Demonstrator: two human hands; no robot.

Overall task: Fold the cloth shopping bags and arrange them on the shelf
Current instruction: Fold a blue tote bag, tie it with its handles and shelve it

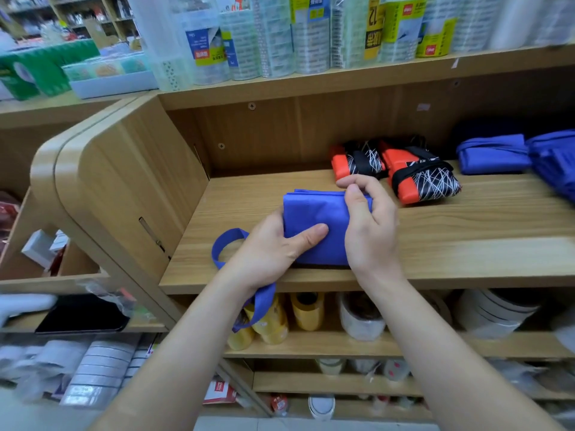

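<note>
A blue cloth bag [314, 219], folded into a compact rectangle, lies at the front of the wooden shelf [451, 250]. My left hand [273, 247] grips its left edge, thumb on top. My right hand [370, 225] holds its right side, fingers curled over the far corner. The bag's blue handles [227, 244] stick out on the left and hang down under my left wrist past the shelf edge. Two folded orange-and-black patterned bags [404, 169] lie further back on the shelf. More folded blue bags [494, 154] sit at the back right.
The shelf's left side panel [124, 188] stands close to my left hand. Rolls of tape [305, 312] fill the shelf below. Packaged rolls [311, 32] line the shelf above. Bare wood shows at the shelf's front right.
</note>
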